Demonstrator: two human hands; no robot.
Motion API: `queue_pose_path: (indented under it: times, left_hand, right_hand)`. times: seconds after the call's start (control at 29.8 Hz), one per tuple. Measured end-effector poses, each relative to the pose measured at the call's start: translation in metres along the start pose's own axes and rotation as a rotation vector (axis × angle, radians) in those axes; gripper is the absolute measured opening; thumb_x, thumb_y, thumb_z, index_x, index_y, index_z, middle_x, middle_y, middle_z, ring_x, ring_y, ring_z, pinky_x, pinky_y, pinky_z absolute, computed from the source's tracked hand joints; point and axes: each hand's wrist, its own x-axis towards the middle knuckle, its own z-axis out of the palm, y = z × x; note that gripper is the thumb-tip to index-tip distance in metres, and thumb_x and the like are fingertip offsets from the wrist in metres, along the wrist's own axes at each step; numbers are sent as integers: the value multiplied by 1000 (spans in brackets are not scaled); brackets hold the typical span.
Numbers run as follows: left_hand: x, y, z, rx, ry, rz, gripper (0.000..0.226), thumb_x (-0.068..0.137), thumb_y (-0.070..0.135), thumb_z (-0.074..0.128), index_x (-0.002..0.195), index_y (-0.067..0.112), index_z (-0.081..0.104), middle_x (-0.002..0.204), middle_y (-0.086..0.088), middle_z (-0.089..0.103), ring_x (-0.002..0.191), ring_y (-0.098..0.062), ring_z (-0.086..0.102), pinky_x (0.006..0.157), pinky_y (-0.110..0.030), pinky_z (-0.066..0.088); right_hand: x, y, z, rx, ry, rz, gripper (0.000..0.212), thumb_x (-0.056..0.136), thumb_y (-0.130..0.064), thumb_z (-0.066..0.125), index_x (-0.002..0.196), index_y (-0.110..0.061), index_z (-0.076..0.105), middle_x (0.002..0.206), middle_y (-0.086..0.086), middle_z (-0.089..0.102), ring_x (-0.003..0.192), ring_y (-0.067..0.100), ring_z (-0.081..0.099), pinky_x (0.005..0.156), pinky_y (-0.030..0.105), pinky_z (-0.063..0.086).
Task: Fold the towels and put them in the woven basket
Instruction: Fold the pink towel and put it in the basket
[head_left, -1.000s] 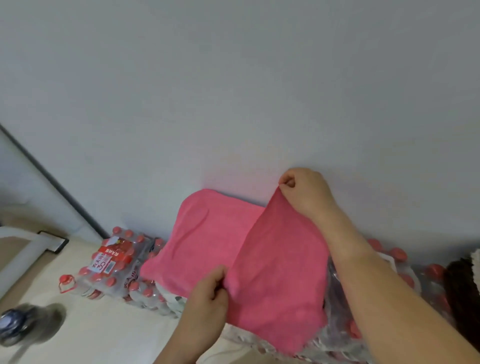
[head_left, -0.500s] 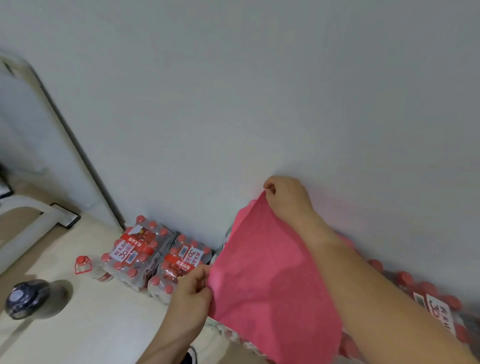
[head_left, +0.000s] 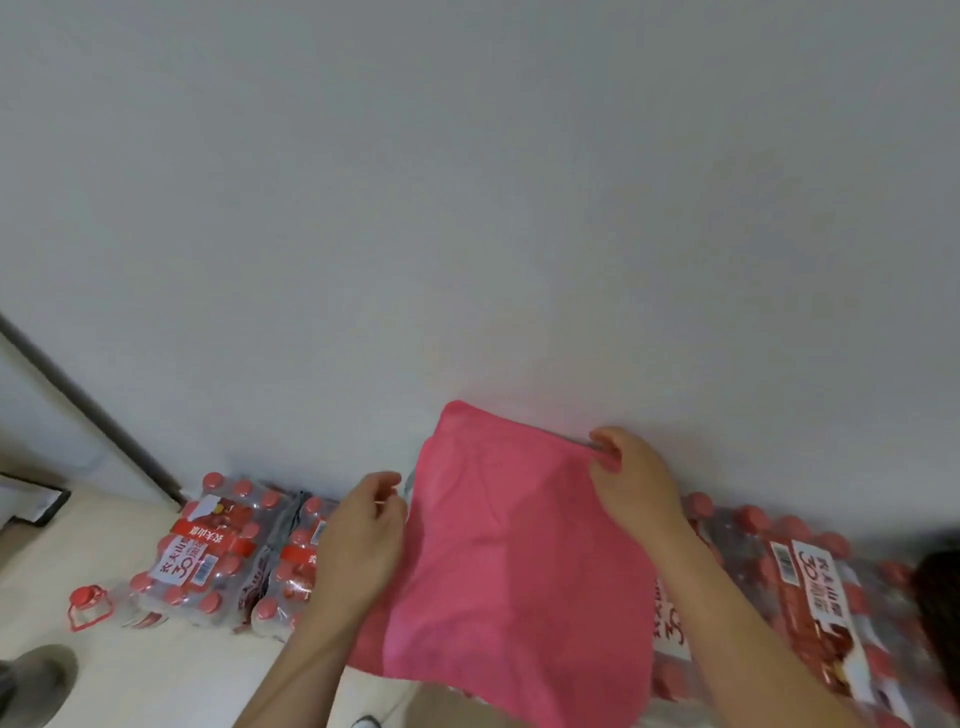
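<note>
— What have you got hold of?
— My right grip (head_left: 631, 480) pinches the pink towel (head_left: 509, 571) at its upper right corner; my left grip (head_left: 363, 535) pinches its left edge, lower down.
— And the cloth itself?
— It hangs spread between them, in front of shrink-wrapped bottle packs (head_left: 218, 551) standing on the floor (head_left: 156, 670) along the wall (head_left: 467, 208).

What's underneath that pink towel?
Shrink-wrapped bottle packs show past the right edge of the pink towel, and more packs sit to its left. Whatever lies directly beneath its middle is covered.
</note>
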Motion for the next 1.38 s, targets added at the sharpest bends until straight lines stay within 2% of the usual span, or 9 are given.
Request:
queue_pose_path:
  times: [0.13, 0.27, 0.44, 0.57, 0.67, 0.87, 1.01, 1.14, 1.38]
  left_hand:
    - [60, 32, 31, 1, -186, -174, 53, 82, 51, 50, 107, 6, 66, 104, -16, 67, 93, -29, 62, 80, -38, 46]
    - [79, 49, 46, -266, -190, -290, 24, 81, 28, 71, 96, 9, 72, 87, -6, 69, 77, -21, 62, 72, -30, 50]
    - [32, 92, 47, -241, -51, 86, 11, 82, 12, 66, 81, 23, 66, 76, 6, 66, 66, -5, 56, 61, -19, 44]
    - [-36, 135, 55, -278, -171, 332, 15, 84, 11, 65, 90, 25, 65, 75, 7, 69, 63, -4, 61, 57, -15, 47]
    - [-66, 158, 59, -291, -194, 458, 26, 86, 4, 61, 100, 26, 64, 83, 10, 71, 71, -8, 65, 61, -17, 50]
    - [-115, 199, 63, -540, -435, 345, 40, 94, 8, 54, 123, 37, 52, 78, -9, 74, 73, -24, 71, 67, -31, 59]
    - [-139, 227, 86, -404, -405, 593, 16, 87, 21, 65, 101, 24, 71, 51, 3, 57, 47, -8, 52, 47, -18, 43]
    - [-164, 250, 110, -341, -303, 816, 12, 73, 25, 79, 83, 31, 75, 71, 8, 65, 68, -10, 60, 62, -25, 49]
    - [-214, 281, 154, -663, -576, 726, 13, 64, 8, 76, 76, 10, 71, 74, -4, 71, 72, -15, 66, 67, -22, 53]
  right_hand:
    - [-16, 35, -12, -106, -18, 192, 39, 82, -17, 59, 121, -13, 60, 113, 15, 65, 107, 33, 58, 93, 38, 43]
    - [-33, 37, -13, -70, 2, 228, 41, 81, -16, 59, 122, -15, 61, 115, 10, 64, 108, 31, 57, 95, 36, 42]
    - [-44, -22, -21, 649, -64, 198, 18, 89, -9, 61, 97, -24, 65, 89, -7, 66, 76, -8, 59, 76, 13, 44]
    - [-52, -68, -43, 1060, -130, 64, 15, 93, -13, 59, 95, -13, 73, 92, 5, 75, 92, 14, 70, 82, 24, 54]
    - [-60, -67, -67, 1059, 70, 18, 15, 90, -6, 61, 85, -10, 74, 80, 9, 74, 77, 15, 71, 70, 29, 57]
    - [-90, -17, -129, 1257, 36, -40, 17, 89, -20, 62, 90, -10, 75, 87, 22, 72, 85, 32, 71, 80, 52, 57]
    - [-112, 30, -172, 1291, -81, -187, 22, 88, -16, 61, 101, -2, 72, 89, 23, 71, 88, 39, 68, 85, 49, 53]
    - [-130, 76, -208, 1486, -142, -186, 25, 85, -14, 57, 98, -1, 74, 99, 18, 72, 91, 28, 70, 78, 33, 57]
    - [-149, 120, -254, 1561, -40, -27, 39, 74, -16, 62, 98, 14, 66, 107, 35, 61, 94, 34, 58, 94, 50, 44]
